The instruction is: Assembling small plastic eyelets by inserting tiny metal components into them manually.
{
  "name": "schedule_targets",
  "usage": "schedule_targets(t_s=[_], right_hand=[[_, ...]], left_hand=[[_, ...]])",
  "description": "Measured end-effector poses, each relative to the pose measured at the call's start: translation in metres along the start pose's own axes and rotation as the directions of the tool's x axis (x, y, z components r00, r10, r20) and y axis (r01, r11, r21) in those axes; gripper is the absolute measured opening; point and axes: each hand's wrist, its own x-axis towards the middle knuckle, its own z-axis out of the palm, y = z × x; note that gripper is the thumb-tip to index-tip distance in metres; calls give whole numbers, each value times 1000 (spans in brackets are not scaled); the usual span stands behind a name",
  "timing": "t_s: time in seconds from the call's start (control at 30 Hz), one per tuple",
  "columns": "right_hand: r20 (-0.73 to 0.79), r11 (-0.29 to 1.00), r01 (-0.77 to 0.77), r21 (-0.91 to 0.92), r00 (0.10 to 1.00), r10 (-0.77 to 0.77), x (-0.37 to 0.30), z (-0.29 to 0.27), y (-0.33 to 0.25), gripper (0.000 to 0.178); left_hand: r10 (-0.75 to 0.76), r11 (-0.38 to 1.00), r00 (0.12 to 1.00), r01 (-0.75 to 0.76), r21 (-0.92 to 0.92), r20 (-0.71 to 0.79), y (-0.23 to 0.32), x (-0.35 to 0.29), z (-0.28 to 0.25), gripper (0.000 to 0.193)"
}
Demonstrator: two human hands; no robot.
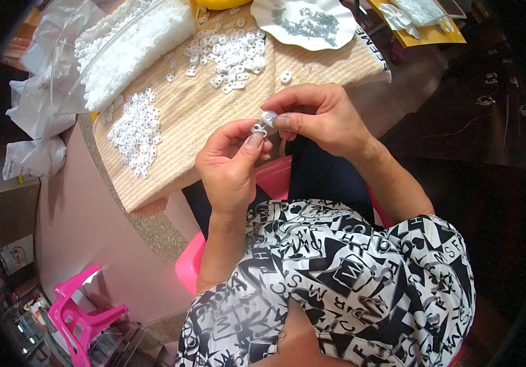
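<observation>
Just past the near edge of the table, my two hands meet at the fingertips. My left hand pinches a small white plastic piece between thumb and forefinger. A rounded white plastic piece sits in the closed thumb and forefinger of my right hand, right against the first one. Whether the two pieces are joined I cannot tell. On the striped cloth lie a loose pile of flat white two-holed pieces and a second pile of smaller white pieces. One single white piece rests beyond my right hand.
A scalloped white plate holds small grey metal-looking parts. Back left, a large clear bag is full of white pieces. A yellow item shows at the top edge. A pink stool stands on the floor, lower left.
</observation>
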Motion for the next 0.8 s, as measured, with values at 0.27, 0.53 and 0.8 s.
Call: schedule_targets(t_s=[0.27,0.53,0.8], right_hand=[[15,999,45,12,999,-46,-1,3,3,22],[-9,1000,13,-4,1000,-14,-3,9,2,21],[20,996,-36,85,999,34,-3,9,-3,19]], left_hand=[[5,1000,1000,-4,18,-18,0,-2,2,17],[31,998,999,-30,62,-29,2,-4,4,16],[56,993,998,-57,105,10,1,-1,1,18]])
